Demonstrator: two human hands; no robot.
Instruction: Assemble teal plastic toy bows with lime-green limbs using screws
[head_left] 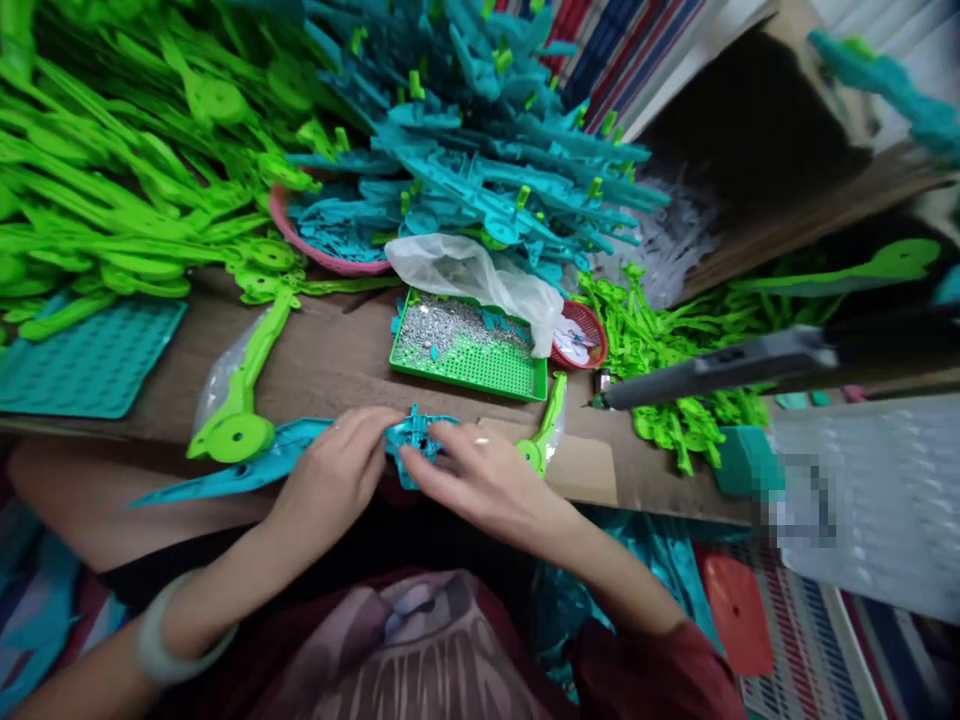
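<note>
A long blue plastic part [409,440] lies across the table's near edge, its pointed end [217,485] reaching left. My left hand [341,455] is closed over its middle, fingers together. My right hand [480,470] is at the opened, frame-like section, finger and thumb gripping it; any small piece between them is hidden. By the left hand, a green plastic piece with a clear blade [240,420] rests over the blue one. Close beyond the right hand stands a similar green piece [534,452], partly covered by the hand.
A green perforated tray [487,378] holds many small silvery bits. Behind it are a pink basin [330,262] of blue pieces, a blue heap [465,170] and a green heap [97,190]. A red basket [598,345] and a dark power-driver-like tool [720,365] are at right.
</note>
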